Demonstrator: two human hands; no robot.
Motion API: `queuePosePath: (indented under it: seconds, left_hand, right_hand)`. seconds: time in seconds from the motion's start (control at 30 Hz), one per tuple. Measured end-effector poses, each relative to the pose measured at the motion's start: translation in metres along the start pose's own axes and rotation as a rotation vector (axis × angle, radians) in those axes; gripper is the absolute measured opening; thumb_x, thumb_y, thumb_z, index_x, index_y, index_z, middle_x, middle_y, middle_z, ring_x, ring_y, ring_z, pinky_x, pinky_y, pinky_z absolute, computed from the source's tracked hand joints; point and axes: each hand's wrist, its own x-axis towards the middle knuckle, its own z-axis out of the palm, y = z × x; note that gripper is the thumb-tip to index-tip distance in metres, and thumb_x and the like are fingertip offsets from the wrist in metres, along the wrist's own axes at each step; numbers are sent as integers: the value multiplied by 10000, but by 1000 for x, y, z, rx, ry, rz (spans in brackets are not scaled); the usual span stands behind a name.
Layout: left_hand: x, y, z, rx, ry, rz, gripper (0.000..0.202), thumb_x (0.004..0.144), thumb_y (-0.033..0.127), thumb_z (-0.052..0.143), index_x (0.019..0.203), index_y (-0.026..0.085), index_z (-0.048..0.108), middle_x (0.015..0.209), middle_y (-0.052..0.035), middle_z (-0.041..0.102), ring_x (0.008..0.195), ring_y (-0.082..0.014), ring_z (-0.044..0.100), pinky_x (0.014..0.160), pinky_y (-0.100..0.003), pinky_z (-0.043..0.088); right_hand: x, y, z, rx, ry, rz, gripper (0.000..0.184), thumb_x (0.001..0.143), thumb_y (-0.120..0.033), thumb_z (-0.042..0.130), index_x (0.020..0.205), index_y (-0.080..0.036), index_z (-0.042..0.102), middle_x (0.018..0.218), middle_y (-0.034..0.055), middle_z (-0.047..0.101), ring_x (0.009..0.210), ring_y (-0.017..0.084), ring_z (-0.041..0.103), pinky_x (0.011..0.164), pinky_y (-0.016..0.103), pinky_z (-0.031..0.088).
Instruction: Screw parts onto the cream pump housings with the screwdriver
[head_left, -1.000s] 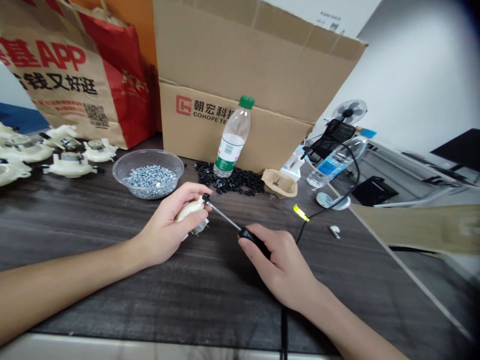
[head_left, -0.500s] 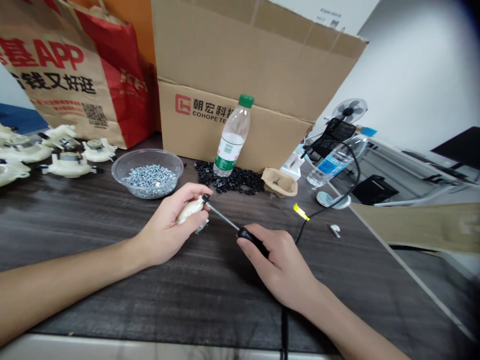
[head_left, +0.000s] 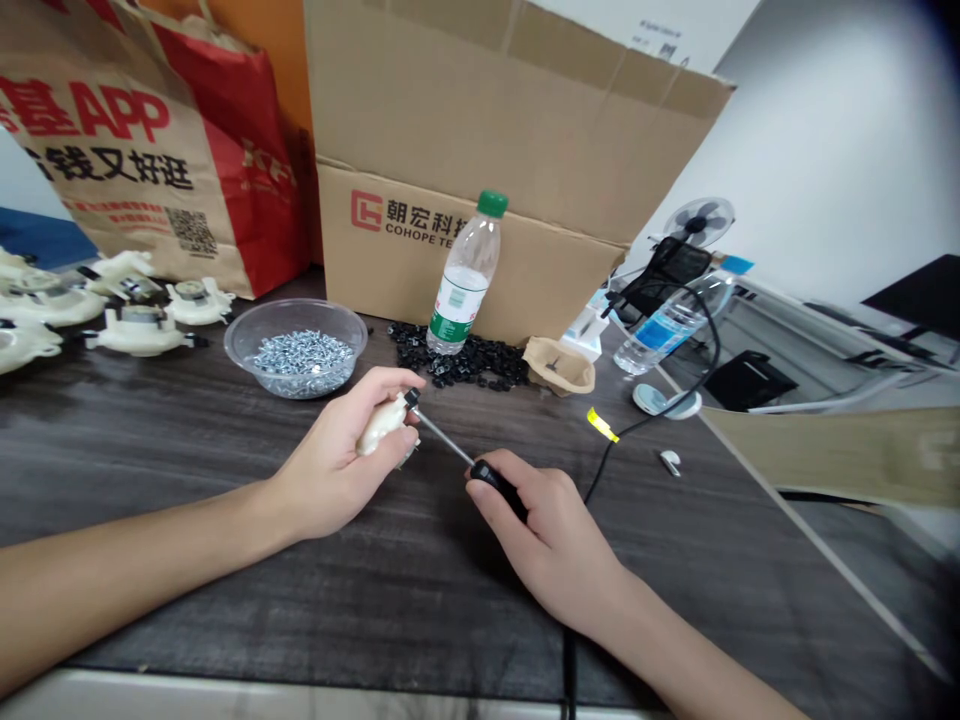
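**Screwdriver meets a small plastic part between two hands**

The fingers of the left hand (head_left: 334, 450) curl closely around a cream plastic part (head_left: 382, 423), which sits in the palm with one end showing past the fingertips. The fingers of the right hand (head_left: 547, 540) wrap narrowly around the black handle of a screwdriver (head_left: 495, 482). Its thin steel shaft slants far and left, and its tip meets a small dark piece at the top of the part. Both hands are just above a dark wood-grain table (head_left: 225, 610).

Just far of the left hand is a clear plastic bowl (head_left: 296, 308) heaped with silvery screws (head_left: 304, 352). To its right lies a scatter of small black pieces (head_left: 457, 360), with a green-capped water bottle (head_left: 463, 280) standing among them against a cardboard box (head_left: 465, 120). Further left, several white plastic housings (head_left: 139, 332) sit in front of a paper bag (head_left: 150, 150). On the right, a black cable (head_left: 712, 350) runs across the table.
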Motion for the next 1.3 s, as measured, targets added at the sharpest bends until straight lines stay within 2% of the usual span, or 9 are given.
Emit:
queuePosePath:
  seconds: [0.03, 0.17, 0.27, 0.43, 0.63, 0.77, 1.0, 1.17, 1.3]
  left_hand:
    - [0, 0, 0, -3, 1, 3, 320, 910, 245, 539, 1225, 269, 480, 1049, -12, 595, 935, -149, 575, 745, -240, 459]
    - [0, -1, 0, -23, 4, -8, 331, 907, 239, 543, 1230, 269, 476, 1051, -11, 597, 932, -148, 579, 728, -233, 459]
    - [0, 0, -1, -33, 6, -1, 338, 907, 233, 538, 1237, 258, 472, 1041, -12, 599, 929, -145, 576, 753, -235, 459]
    - [1, 2, -3, 20, 5, 18, 356, 899, 224, 526, 1251, 242, 473, 1061, -24, 599, 921, -150, 579, 759, -242, 466]
    - [2, 2, -3, 90, -33, -24, 373, 892, 204, 507, 1262, 241, 485, 1063, -24, 615, 898, -157, 581, 788, -278, 454]
    - [3, 3, -1, 84, -52, -45, 369, 879, 182, 505, 1242, 251, 499, 1109, -9, 605, 865, -136, 573, 789, -271, 438]
    - [3, 2, -3, 50, -58, -63, 327, 869, 200, 512, 1191, 256, 508, 997, 7, 599, 798, -128, 566, 677, -235, 442]
    - [3, 2, -5, 112, -35, -35, 321, 870, 190, 503, 1185, 250, 505, 998, -2, 604, 834, -144, 579, 707, -250, 445]
    - [3, 1, -6, 220, -33, 32, 308, 883, 198, 496, 1187, 246, 499, 987, -7, 605, 842, -156, 573, 753, -275, 431]
  right_hand:
    - [-1, 1, 1, 10, 24, 9, 63, 908, -320, 496, 916, -259, 506, 632, -66, 555, 521, 134, 512, 531, 265, 356]
    - [-4, 4, 3, 52, 123, -4, 124, 841, -236, 553, 905, -261, 450, 652, -77, 562, 509, 130, 520, 506, 254, 364]
    - [-4, 6, 2, 22, 137, -32, 69, 888, -291, 525, 935, -252, 493, 684, -51, 605, 537, 146, 556, 522, 265, 390]
    - [-1, 9, 1, -139, 163, -117, 190, 954, -321, 442, 1059, -214, 558, 752, 15, 669, 596, 180, 605, 546, 286, 400]
    - [0, 7, 3, -109, 131, -114, 236, 980, -339, 388, 981, -208, 585, 733, 16, 660, 607, 173, 602, 552, 281, 397]
    - [0, 5, 3, -108, 133, -77, 161, 927, -330, 485, 1007, -219, 571, 733, -1, 652, 586, 171, 593, 561, 288, 404]
    - [-2, 5, 3, -44, 156, -44, 83, 885, -277, 521, 951, -227, 526, 671, -29, 620, 503, 148, 549, 496, 269, 385]
    - [-1, 8, 1, -146, 157, -125, 200, 957, -328, 453, 1052, -217, 589, 817, 33, 685, 671, 184, 629, 597, 292, 434]
    - [0, 6, 1, -145, 130, -105, 262, 983, -373, 393, 994, -220, 605, 735, 15, 674, 616, 174, 623, 555, 281, 408]
